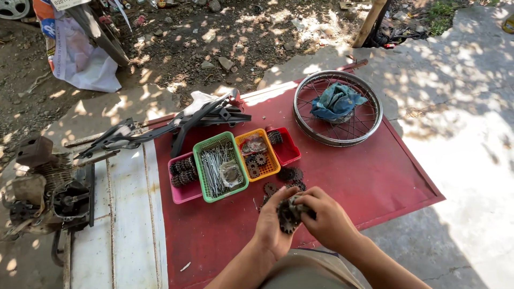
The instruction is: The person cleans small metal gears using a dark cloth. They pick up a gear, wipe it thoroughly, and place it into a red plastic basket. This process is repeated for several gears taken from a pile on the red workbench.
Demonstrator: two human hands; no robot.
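Both my hands meet over the near part of a red sheet (375, 182). My left hand (274, 222) grips a dark toothed sprocket (287, 217) from the left. My right hand (327, 217) presses a small grey rag (297, 202) against the same sprocket. Just beyond my hands lie three loose sprockets (289, 174) on the sheet. Further back stand a pink basket (184, 192) with sprockets, a green basket (202, 166) with thin metal spokes, an orange basket (270, 166) with small gears and a red basket (290, 152).
A spoked wheel rim (338, 140) with a blue cloth (336, 101) inside lies at the back right of the sheet. Black frame parts (203, 119) lie behind the baskets. An engine block (48, 192) sits at the left beside a white panel (128, 214).
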